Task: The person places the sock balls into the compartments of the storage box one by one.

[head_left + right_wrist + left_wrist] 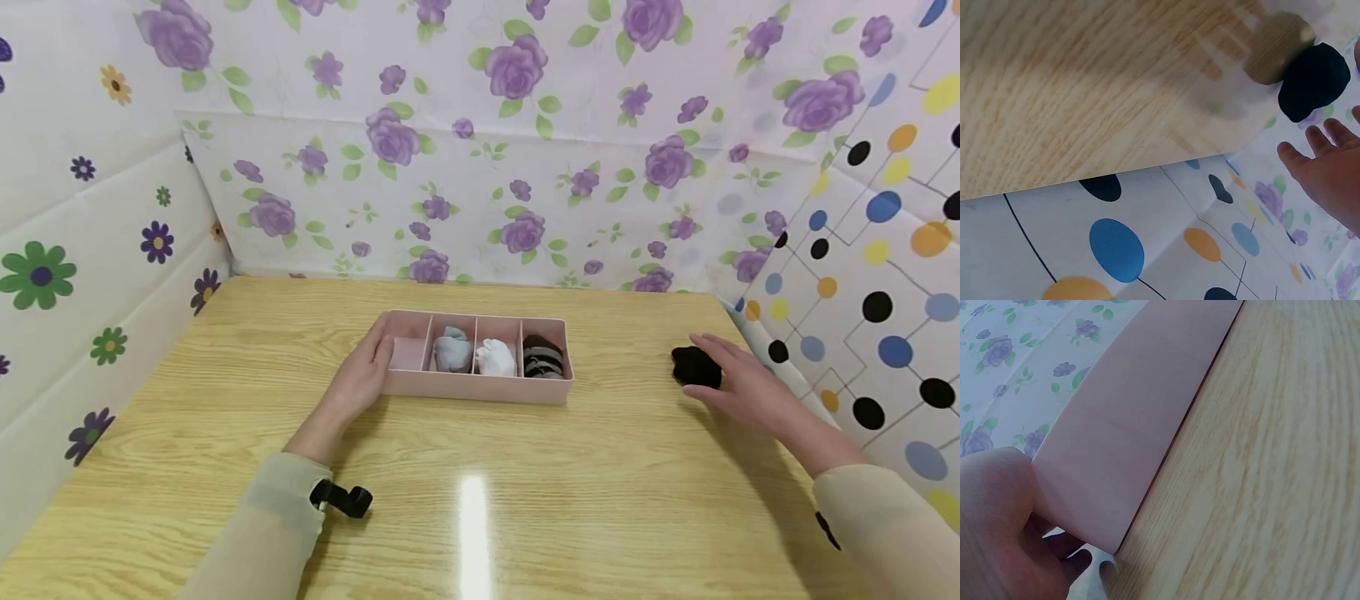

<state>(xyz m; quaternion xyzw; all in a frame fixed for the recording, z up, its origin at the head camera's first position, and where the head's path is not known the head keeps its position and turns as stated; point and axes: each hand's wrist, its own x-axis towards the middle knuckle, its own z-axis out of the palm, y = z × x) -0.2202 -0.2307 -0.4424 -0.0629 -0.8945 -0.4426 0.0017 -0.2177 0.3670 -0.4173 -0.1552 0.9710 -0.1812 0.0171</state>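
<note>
A pink divided storage box (480,388) sits on the table, its long side facing me. My left hand (358,371) grips its left end, thumb at the rim; in the left wrist view its fingers curl at the box's end wall (1110,431). The leftmost compartment is bare. The others hold a grey balled-up sock (453,350), a white one (496,358) and a dark striped one (543,358). Far to the right, my right hand (750,387) reaches around a black balled-up sock (696,367); the right wrist view shows its fingers (1294,161) extended and spread beside the sock.
The wooden table (585,492) is bounded by a purple-flowered sheet (517,167) at the back, a daisy-print sheet (90,250) at the left and a dotted sheet (885,275) close beside my right arm. A black wrist strap (341,497) sticks out from my left sleeve.
</note>
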